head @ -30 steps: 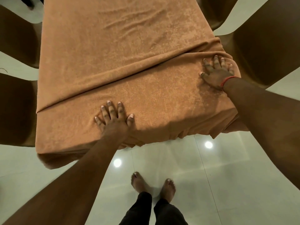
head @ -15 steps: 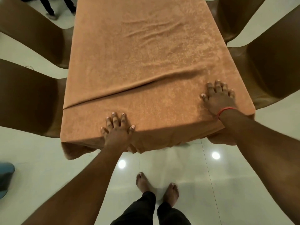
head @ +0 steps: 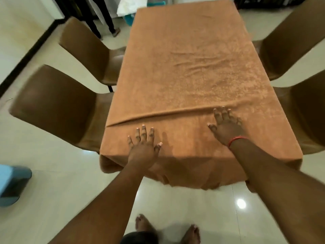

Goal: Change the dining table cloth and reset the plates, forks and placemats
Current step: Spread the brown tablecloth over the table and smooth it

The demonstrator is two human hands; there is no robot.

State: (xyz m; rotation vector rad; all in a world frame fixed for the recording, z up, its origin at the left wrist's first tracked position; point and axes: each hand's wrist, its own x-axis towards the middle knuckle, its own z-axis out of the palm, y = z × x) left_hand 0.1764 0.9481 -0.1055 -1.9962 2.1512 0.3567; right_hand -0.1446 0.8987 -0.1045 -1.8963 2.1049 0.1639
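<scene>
colours: mostly brown/orange tones
table cloth (head: 190, 71) plain orange-brown, no pattern, mottled lighter sheen. chairs (head: 58, 106) dark brown. floor (head: 52, 182) glossy cream tile. wristband (head: 234, 139) on the right hand (head: 226, 127) red. stool (head: 12, 184) light blue top, darker teal base. trousers (head: 140, 237) black.
</scene>
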